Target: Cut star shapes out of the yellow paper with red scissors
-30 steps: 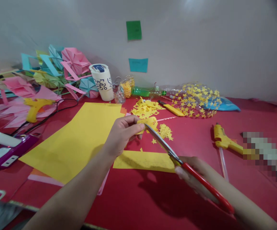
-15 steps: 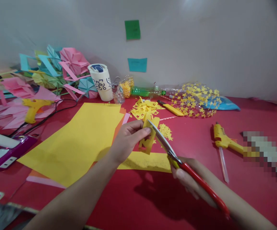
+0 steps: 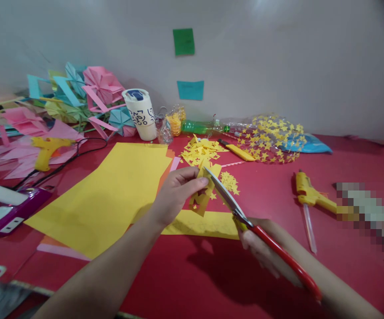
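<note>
My left hand [image 3: 181, 190] pinches a folded strip of yellow paper [image 3: 202, 206] with notches cut out of it. In my right hand [image 3: 261, 243] is a pair of scissors [image 3: 273, 248] with red handles. Their blades point up and left, and the tips lie against the paper beside my left thumb. Just behind the strip is a small heap of yellow paper stars [image 3: 230, 182], and further back a pile of yellow scraps [image 3: 201, 150]. Below my hands lies a yellow paper band [image 3: 208, 225] with faint drawn outlines.
Large yellow sheets [image 3: 118, 190] cover the left middle. Glue guns lie at left [image 3: 45, 153] and right [image 3: 311, 190]. A white tumbler [image 3: 140, 115], green bottle [image 3: 195, 127], yellow cutter [image 3: 240, 152] and star-covered clear bottle [image 3: 271, 138] stand or lie along the back. Paper decorations [image 3: 102, 84] crowd the left.
The lower end of the notched strip has swung slightly down and left. The scissors stay at the strip with their handles shifted slightly; the rest looks the same.
</note>
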### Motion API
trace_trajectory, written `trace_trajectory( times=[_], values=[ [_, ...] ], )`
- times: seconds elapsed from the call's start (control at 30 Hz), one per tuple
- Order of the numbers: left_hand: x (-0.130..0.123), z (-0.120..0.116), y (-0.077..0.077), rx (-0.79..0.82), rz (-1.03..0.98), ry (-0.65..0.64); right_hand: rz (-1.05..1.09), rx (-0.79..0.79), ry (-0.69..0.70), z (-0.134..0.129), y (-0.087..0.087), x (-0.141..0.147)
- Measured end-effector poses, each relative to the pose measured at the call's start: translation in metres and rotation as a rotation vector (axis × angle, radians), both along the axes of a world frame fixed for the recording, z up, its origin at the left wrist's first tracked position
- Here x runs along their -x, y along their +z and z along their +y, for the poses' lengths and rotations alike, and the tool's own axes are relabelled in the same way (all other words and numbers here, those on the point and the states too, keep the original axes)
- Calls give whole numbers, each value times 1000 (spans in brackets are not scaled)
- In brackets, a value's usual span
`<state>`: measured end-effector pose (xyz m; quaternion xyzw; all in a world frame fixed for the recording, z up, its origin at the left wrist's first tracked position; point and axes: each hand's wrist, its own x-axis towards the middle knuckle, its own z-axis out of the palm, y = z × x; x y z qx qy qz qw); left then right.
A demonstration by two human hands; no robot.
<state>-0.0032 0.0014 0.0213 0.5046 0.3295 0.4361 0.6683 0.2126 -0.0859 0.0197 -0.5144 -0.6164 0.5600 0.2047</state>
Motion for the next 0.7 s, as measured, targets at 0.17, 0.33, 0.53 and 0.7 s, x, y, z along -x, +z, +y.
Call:
trace_trajectory(
  times=[0.17,0.33,0.53,0.7],
  values=[
    [0,0,0,10,-6,8,-45,19,-13,0,1,1],
    [0,1,1,5,2,17,-51,23,-20,0,5,3],
    [1,1,0,-17,40,47,-50,24,-48,0,10,6],
    [3,3,4,-42,70,69,-59,8,-78,0,9,7]
  ],
)
